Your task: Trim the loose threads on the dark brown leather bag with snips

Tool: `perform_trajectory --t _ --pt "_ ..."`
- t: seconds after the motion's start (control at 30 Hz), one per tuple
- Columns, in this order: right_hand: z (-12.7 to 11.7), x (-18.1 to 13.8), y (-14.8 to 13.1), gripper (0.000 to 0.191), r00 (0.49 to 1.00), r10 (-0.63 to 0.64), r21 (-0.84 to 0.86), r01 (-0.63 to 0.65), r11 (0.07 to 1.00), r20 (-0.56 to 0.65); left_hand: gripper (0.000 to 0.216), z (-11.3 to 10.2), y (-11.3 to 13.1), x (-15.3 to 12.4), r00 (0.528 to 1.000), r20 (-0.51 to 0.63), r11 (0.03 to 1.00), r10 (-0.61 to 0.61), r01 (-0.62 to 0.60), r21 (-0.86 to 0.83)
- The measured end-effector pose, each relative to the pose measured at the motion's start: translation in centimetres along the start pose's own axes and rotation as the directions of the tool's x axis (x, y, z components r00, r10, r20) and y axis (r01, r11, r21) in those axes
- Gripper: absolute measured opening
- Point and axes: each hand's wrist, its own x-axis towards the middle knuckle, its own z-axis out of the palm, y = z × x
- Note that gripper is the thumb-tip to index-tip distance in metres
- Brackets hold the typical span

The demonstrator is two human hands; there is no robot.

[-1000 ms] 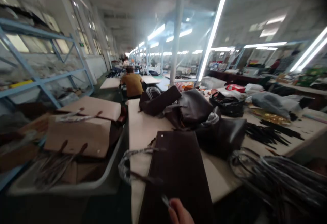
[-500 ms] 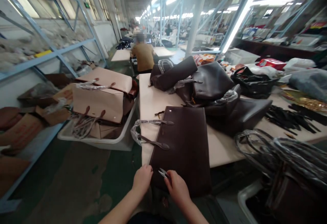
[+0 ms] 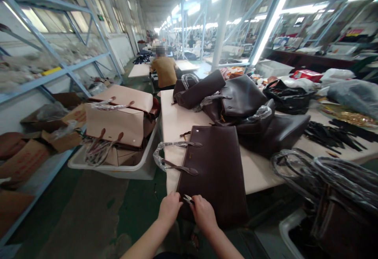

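Observation:
A dark brown leather tote bag [image 3: 215,168] lies flat on the pale worktable [image 3: 174,121], its near end hanging over the table's front edge. Its plastic-wrapped handles [image 3: 168,156] stick out to the left. My left hand [image 3: 169,208] is closed on the bag's near left corner. My right hand [image 3: 202,213] is closed beside it on the bag's near edge and holds small metal thread snips [image 3: 187,199], whose tips point between the two hands.
More dark brown bags [image 3: 236,101] are piled further back on the table. A white bin [image 3: 138,164] of tan bags stands left, beside blue shelving [image 3: 44,74]. A bin of wrapped straps [image 3: 327,184] sits right. A person in a mustard top [image 3: 165,70] sits ahead.
The view has swung down from the hall to the bag, bringing both hands into sight. In the last half second the hands have drawn slightly closer together at the bag's near edge.

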Motion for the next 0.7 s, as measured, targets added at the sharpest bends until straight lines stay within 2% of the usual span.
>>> perform_trajectory --t 0.13,0.33,0.47,0.63,0.7 --pt "0.1 -0.5 0.2 0.006 1.000 -0.004 -0.022 0.004 1.000 0.002 0.015 0.7 0.2 0.2 1.000 -0.007 1.000 -0.015 0.015 -0.017" --pt "0.4 -0.2 0.1 0.006 1.000 -0.016 -0.019 0.016 1.000 -0.014 0.022 0.4 -0.7 1.4 0.994 0.007 0.967 -0.113 0.112 -0.231" --pt "0.9 0.3 0.1 0.005 0.999 -0.020 -0.010 0.020 1.000 -0.028 0.023 0.4 -0.7 1.3 0.990 0.052 0.933 -0.128 0.138 -0.332" --pt "1.2 0.6 0.2 0.008 0.998 -0.034 0.022 0.035 0.999 -0.045 0.023 0.3 -0.9 0.5 0.994 0.012 0.942 -0.110 0.108 -0.319" --pt "1.1 0.5 0.4 0.011 0.998 -0.032 0.055 0.035 0.998 -0.057 0.016 0.2 -1.2 0.2 0.996 -0.019 0.956 -0.088 0.079 -0.283"
